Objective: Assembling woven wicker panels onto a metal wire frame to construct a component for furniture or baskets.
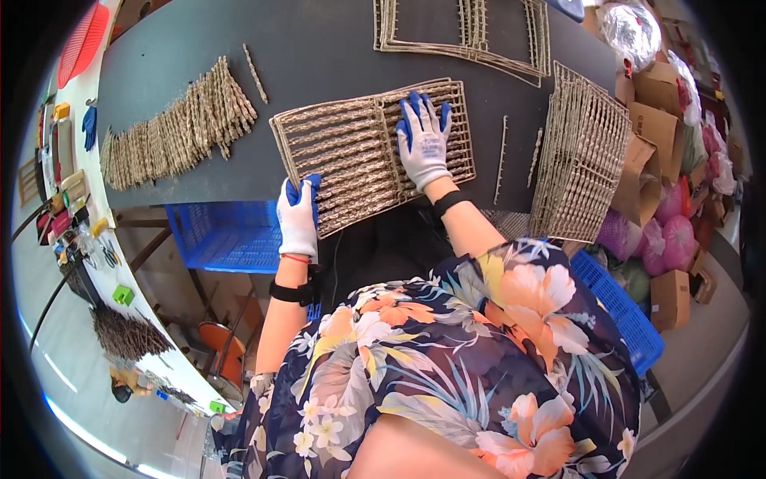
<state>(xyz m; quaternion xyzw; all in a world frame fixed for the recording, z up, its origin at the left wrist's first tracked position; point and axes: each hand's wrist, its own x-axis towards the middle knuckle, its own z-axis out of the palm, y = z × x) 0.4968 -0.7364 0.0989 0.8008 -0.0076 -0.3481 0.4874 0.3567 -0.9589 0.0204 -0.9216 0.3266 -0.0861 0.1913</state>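
A rectangular beige frame (343, 160), crossed by rows of twisted rods, lies tilted across the table's near edge in front of me. My left hand (298, 214), in a white glove with blue fingers, is closed round the frame's lower left corner. On the frame's right half, my right hand (424, 142) rests flat in a matching glove, its fingers stretched out over the rods. Part of the rows beneath that palm is hidden. To the left, a long row of loose twisted rods (183, 124) is spread over the dark table (319, 48).
Bare-centred frames (471, 54) are stacked at the far side. Filled frames (581, 152) stand piled on the right, beside two loose rods (501, 160). Blue crates (223, 239) sit below the table edge. Cardboard boxes (658, 120) and pink bags (678, 243) crowd the right.
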